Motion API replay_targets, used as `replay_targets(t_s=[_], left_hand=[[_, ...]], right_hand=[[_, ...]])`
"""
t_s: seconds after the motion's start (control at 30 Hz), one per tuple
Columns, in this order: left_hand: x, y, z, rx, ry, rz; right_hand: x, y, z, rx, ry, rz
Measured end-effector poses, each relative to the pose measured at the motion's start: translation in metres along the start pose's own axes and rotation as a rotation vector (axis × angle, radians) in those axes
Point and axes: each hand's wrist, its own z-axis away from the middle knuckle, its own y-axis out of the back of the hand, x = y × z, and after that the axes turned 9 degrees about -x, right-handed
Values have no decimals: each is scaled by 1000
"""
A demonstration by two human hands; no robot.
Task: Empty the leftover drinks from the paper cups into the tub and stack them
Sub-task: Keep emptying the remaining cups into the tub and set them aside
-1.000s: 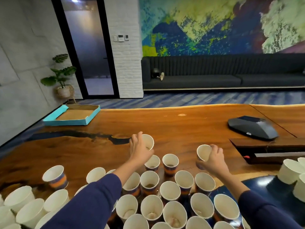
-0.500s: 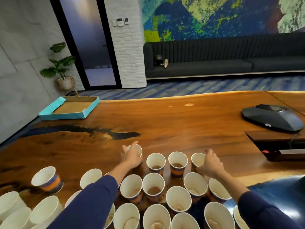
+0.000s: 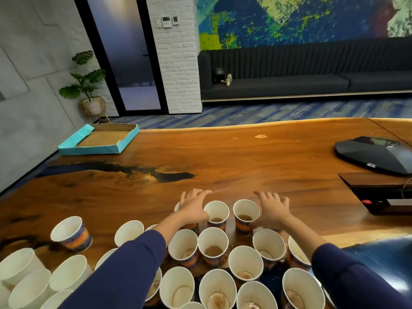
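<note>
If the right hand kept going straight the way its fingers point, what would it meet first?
The right hand points away from the person and slightly leftward, over bare table. That way looks free up to the table's far edge; the grey device seems well off to the right, though depth is uncertain.

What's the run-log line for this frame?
left hand: open above far-row cups | right hand: open, nothing held | paper cups: upright on table, several with leftover drink | tub: not in view

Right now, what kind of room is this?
Likely an office meeting room or lounge: a long wooden table with a conference phone, a long dark sofa along the wall, and many paper cups.
</note>
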Motion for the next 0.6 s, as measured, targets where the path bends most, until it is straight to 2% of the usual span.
replay_targets(t_s=[0.1, 0.3, 0.43, 0.6], left_hand=[[6, -5, -3, -99, -12, -73], [8, -12, -9, -96, 39, -156], [15, -13, -7, -31, 36, -172], [23, -16, 2, 129, 45, -61]], right_hand=[[-8, -8, -4, -27, 7, 43], [-14, -16, -9, 15, -17, 89], [-16, -21, -7, 48, -28, 13], [-19, -16, 5, 110, -29, -157]])
